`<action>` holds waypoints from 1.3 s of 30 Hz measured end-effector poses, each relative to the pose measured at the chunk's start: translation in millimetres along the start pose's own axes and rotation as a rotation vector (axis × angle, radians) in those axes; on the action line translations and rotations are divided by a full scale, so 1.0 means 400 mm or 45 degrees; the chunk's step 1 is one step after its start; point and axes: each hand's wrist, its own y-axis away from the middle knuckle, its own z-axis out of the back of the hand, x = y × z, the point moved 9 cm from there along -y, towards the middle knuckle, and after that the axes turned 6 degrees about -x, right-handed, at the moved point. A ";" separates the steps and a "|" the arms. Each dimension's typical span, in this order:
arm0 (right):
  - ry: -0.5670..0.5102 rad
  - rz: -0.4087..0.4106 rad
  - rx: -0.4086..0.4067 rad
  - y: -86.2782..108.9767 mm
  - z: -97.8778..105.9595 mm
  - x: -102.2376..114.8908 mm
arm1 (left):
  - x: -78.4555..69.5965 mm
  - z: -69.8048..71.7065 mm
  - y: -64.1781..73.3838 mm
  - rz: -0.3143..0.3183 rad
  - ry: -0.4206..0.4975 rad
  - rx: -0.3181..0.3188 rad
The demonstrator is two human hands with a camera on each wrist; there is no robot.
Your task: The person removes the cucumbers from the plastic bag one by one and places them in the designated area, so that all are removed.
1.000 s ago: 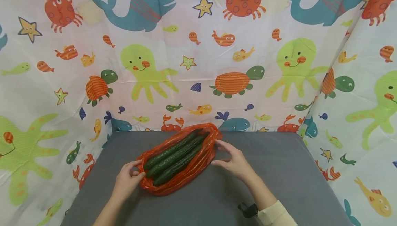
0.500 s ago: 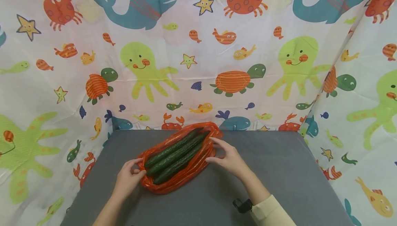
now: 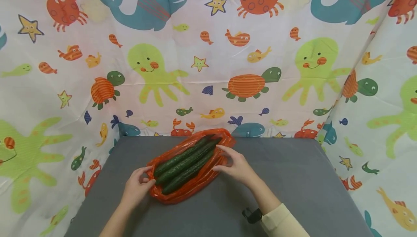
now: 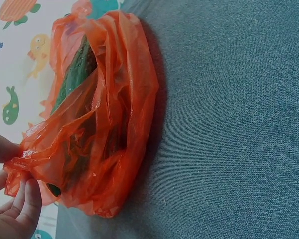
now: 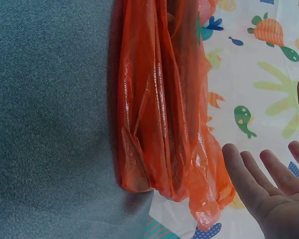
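Three dark green cucumbers [image 3: 185, 164] lie side by side in an orange-red plastic bag [image 3: 202, 182], its mouth spread wide around them. At the bag's near left end, my left hand [image 3: 136, 188] pinches the rim between thumb and fingers; the left wrist view shows the gathered plastic in the fingertips of that hand [image 4: 20, 209]. Over the bag's right end hovers my right hand [image 3: 237, 166], thumb and fingers spread apart. In the right wrist view, that hand [image 5: 274, 189] has nothing between its fingers and stands beside the crumpled end of the bag [image 5: 154, 124].
A grey cloth-covered table [image 3: 293, 179] carries the bag near its back edge. Behind it and at both sides hangs a white curtain [image 3: 208, 96] printed with sea animals. A black strap [image 3: 252, 215] circles my right wrist below a cream sleeve [image 3: 281, 222].
My right hand has shifted a little to the left, from the bag's right edge to over the bag's right end. The left hand keeps its pinch on the rim.
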 end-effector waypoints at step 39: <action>-0.080 0.051 0.045 -0.078 -0.087 0.028 | 0.006 -0.002 -0.007 0.065 -0.008 0.026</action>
